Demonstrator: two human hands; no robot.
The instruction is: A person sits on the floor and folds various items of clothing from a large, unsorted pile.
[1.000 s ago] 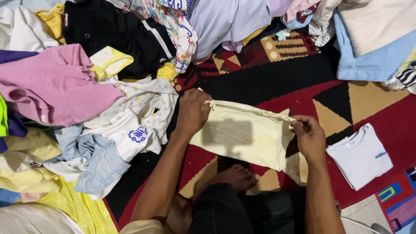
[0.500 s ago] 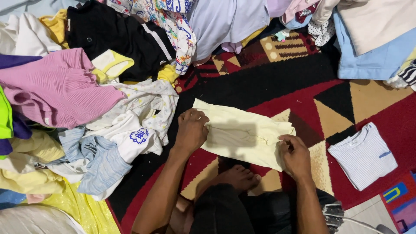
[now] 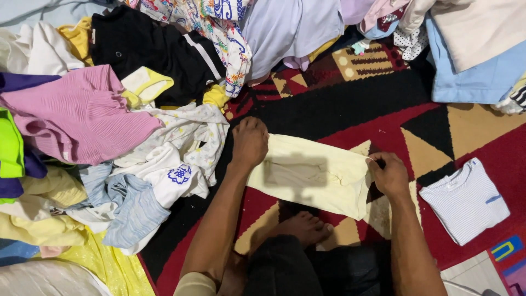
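the pale yellow garment (image 3: 312,181) lies stretched flat across the patterned rug (image 3: 339,109) in the middle of the frame, just above the person's bare foot (image 3: 298,227). the left hand (image 3: 249,141) presses down on its left end, fingers curled together and knuckles up; whether the fingertips pinch the cloth underneath cannot be told. the right hand (image 3: 388,174) sits at the right end, thumb and fingers pinching the cloth edge there.

the cloth looks thin and limp, so the pinched right edge could slip free if it is pulled while the left hand bears down, and the middle, already lightly wrinkled, could bunch rather than lie smooth. the left end sits just beside the white floral-print clothes (image 3: 175,159) spilling from the heap in the left half of the frame; a sweep that way could catch a loose piece and drag it along. at the right of the frame the folded white striped shirt (image 3: 466,200) lies near the right hand, and a careless elbow or a tossed piece could knock it out of shape.
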